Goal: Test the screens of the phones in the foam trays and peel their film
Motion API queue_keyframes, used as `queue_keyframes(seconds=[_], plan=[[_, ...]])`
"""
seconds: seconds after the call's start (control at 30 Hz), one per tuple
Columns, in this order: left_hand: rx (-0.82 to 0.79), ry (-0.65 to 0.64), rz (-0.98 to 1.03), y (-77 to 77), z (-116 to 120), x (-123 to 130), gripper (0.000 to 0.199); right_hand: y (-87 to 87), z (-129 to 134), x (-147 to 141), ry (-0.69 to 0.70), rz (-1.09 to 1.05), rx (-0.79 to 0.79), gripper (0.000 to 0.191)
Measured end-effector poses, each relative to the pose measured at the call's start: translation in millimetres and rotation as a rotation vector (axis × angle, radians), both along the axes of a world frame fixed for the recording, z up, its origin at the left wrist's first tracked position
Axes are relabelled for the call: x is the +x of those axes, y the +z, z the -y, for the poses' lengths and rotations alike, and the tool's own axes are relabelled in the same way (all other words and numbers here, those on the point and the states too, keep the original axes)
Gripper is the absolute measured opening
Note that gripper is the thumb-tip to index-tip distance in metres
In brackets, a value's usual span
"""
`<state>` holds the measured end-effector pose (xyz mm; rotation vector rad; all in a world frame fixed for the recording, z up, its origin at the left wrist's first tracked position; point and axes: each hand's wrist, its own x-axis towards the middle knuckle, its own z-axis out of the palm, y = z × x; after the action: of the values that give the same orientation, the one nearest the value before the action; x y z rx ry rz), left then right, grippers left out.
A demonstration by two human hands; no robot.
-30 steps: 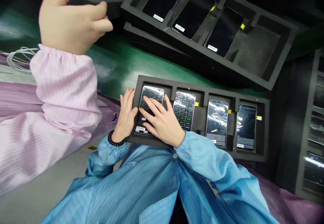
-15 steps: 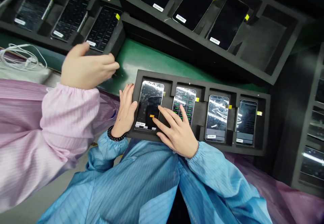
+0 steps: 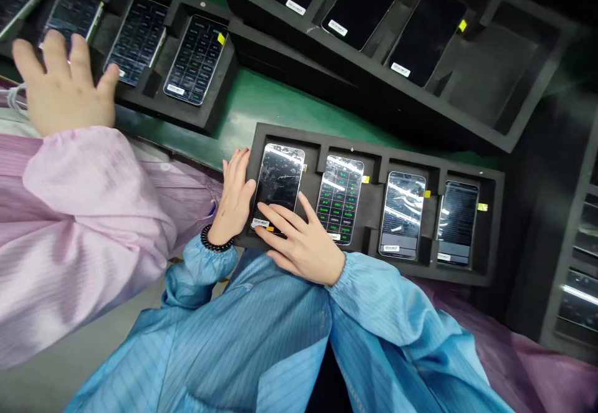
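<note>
A black foam tray [image 3: 362, 210] lies before me with several smartphones in its compartments. My left hand [image 3: 236, 198] rests against the tray's left end, fingers stretched out along the side and thumb at the rim. Over the lower part of the leftmost phone [image 3: 281, 173], my right hand [image 3: 299, 238] is open, its fingertips at the screen near an orange mark. That screen is mostly dark. Beside it, another phone [image 3: 341, 195] shows a grid with green text. Two more phones, a glaring one [image 3: 402, 213] and one with lines of text [image 3: 455, 220], fill the right compartments.
A co-worker's hand [image 3: 70, 86] in a pink sleeve reaches over another phone tray [image 3: 182, 114] at upper left. A larger black tray [image 3: 374, 80] with dark phones stands behind mine on the green table [image 3: 261, 95]. More phones [image 3: 579, 298] sit at the right edge.
My right hand has moved left and down across the leftmost phone; the orange mark now shows lower on its screen. The co-worker's hand has moved left, with fingers spread.
</note>
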<state>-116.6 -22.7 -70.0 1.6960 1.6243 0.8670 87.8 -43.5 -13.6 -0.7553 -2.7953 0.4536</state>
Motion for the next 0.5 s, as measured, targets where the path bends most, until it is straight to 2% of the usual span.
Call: queue_keyframes(seconds=[0.17,0.37,0.5], plan=[[0.005,-0.005,-0.007,0.5,-0.2,0.0,0.060,4.0,-1.1,0.1,0.003,-0.028,0.026,0.035],[-0.010,-0.006,-0.009,4.3,0.4,1.8,0.061,11.8,8.8,33.6,-0.117,-0.033,-0.002,0.030],[-0.021,0.009,-0.005,5.9,0.5,2.2,0.061,21.4,2.4,49.5,-0.181,-0.037,0.011,0.033]])
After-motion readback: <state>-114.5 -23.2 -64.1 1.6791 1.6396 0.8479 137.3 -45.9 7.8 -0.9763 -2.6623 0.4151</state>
